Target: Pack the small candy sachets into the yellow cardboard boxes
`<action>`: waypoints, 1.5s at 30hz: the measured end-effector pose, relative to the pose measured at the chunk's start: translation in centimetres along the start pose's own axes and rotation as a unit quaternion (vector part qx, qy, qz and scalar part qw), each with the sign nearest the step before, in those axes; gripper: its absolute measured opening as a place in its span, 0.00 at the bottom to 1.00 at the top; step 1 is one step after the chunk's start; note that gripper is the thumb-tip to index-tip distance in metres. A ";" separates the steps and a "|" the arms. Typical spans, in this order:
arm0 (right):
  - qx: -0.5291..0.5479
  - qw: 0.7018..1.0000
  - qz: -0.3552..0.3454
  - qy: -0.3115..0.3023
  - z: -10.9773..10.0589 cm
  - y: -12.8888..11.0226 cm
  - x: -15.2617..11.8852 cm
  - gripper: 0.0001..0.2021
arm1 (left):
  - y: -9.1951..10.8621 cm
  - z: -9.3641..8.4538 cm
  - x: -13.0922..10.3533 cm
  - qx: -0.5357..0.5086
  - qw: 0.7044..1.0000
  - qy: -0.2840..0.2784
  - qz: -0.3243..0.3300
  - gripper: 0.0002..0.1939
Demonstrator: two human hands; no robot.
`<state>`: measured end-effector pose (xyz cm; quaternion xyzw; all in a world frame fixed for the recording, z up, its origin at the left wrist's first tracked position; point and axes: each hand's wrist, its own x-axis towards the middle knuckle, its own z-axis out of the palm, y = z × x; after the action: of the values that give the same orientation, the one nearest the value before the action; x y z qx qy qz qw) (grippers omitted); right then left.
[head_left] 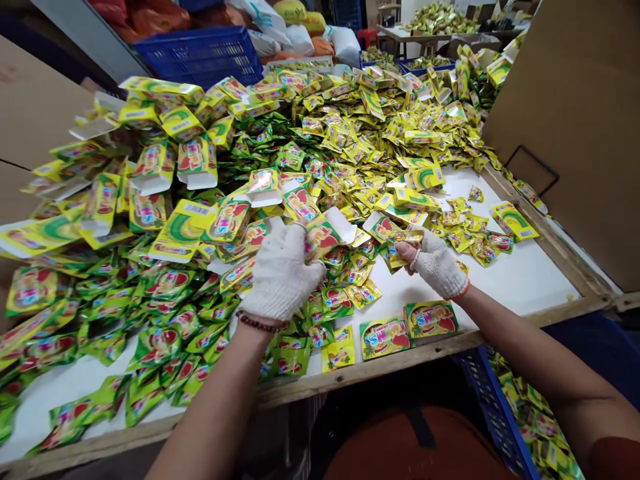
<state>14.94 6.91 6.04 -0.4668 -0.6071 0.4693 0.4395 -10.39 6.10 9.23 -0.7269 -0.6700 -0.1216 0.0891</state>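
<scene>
White-knit-gloved left hand (283,273), clamped on an open-flapped watermelon-print carton (320,241), right hand (436,263) (thumb tip bare) pinching a yellow sachet (411,236), two flat-lying cartons (385,335) below that grip, green sachets (167,283) left of the left.

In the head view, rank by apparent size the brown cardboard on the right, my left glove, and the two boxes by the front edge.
1. Brown cardboard
2. Left glove
3. Left front box and right front box: too alike to rank
</scene>
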 end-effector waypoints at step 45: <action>-0.179 0.962 0.041 -0.204 -1.7 -1.3 0.4 0.11 | 3.8 5.2 -3.3 -0.157 0.956 0.068 0.240 0.28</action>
<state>16.28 7.37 7.67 -0.4568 -0.7381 0.4561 0.1964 -6.55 4.20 3.38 -0.8610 -0.4410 -0.2492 0.0458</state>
